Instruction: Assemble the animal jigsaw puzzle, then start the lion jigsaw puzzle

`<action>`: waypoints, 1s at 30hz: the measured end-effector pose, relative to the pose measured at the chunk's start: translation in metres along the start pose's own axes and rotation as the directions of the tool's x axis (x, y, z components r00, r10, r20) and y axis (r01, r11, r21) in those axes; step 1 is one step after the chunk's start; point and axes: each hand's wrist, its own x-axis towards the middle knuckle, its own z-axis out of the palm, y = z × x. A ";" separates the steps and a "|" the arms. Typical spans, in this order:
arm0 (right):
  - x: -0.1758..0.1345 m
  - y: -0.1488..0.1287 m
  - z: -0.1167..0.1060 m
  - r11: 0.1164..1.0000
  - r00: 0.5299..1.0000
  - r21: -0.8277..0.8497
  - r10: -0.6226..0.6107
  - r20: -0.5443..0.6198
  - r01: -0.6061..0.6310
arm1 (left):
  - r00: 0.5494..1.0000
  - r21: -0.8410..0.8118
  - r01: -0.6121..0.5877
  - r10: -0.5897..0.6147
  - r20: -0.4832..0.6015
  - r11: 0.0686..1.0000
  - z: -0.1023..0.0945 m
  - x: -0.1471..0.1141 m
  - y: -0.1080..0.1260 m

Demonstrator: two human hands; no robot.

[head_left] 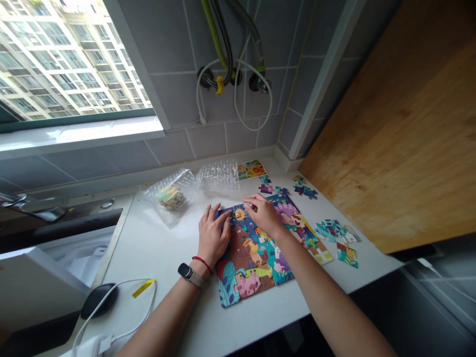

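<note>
A colourful jigsaw puzzle [256,253] with cartoon animals lies on the white counter, largely joined together. My left hand [214,235] rests at its upper left corner, fingers apart and fingertips on or beside the edge pieces. My right hand [263,214] reaches across the puzzle to its top edge, thumb and index finger pinched close together. Whatever is between those fingertips is too small and covered to make out. Loose puzzle pieces [305,191] lie beyond the puzzle, and a joined cluster of pieces [334,230] sits at its right, near a separate piece [347,255].
Behind the puzzle are a clear bag of pieces [171,198], bubble wrap [217,174] and a picture card [252,169]. A sink [111,233], black mouse [98,300] and white cable [154,297] are left. A wooden panel [390,148] borders the right.
</note>
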 end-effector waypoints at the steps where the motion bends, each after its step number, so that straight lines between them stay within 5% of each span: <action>1: 0.000 0.000 0.000 1.000 1.000 -0.002 0.003 -0.007 -0.003 | 1.000 0.005 0.006 -0.006 0.003 1.000 0.000 0.000 0.000; 13: -0.004 -0.016 -0.006 0.985 0.991 -0.172 0.019 0.136 0.005 | 0.989 0.135 0.045 -0.063 0.130 0.990 -0.011 0.002 0.014; 30: -0.007 -0.013 0.000 0.974 0.975 -0.226 0.039 0.217 0.011 | 0.989 0.112 0.041 -0.056 0.134 0.993 -0.009 0.002 0.014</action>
